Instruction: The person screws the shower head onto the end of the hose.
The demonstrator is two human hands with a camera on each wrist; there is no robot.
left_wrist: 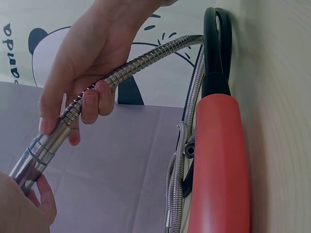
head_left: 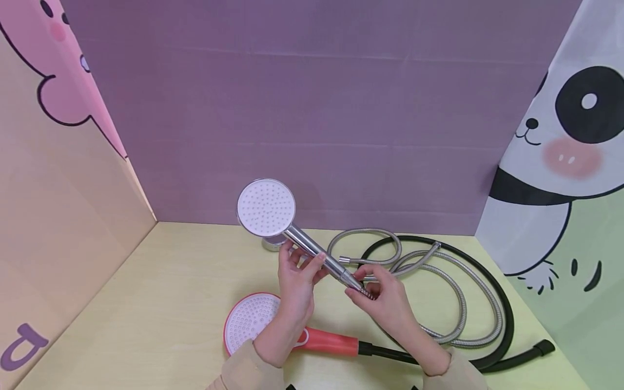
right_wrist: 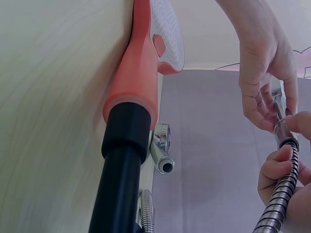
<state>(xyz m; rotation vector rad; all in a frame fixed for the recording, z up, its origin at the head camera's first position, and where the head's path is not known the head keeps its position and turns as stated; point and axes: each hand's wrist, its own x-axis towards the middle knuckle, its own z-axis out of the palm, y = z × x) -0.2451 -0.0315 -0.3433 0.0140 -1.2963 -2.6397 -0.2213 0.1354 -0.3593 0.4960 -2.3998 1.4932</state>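
My left hand (head_left: 298,281) grips the handle of a chrome shower head (head_left: 266,208), raised above the table with its white spray face toward me. At the handle's lower end, my right hand (head_left: 385,298) pinches the end of a metal shower hose (left_wrist: 146,60). In the left wrist view the ribbed hose meets the chrome handle in line, and the right fingers curl around it. The joint also shows in the right wrist view, between both hands. Beneath my forearms lies a red shower head (head_left: 331,342) with a white face, joined to a black hose (head_left: 390,353).
Coiled metal hoses (head_left: 460,303) lie on the table at right, inside the loop of the black hose. A smaller chrome piece (right_wrist: 163,150) with an open round end rests behind the raised shower head. A purple backdrop (head_left: 317,108) and printed side panels (head_left: 551,227) enclose the table.
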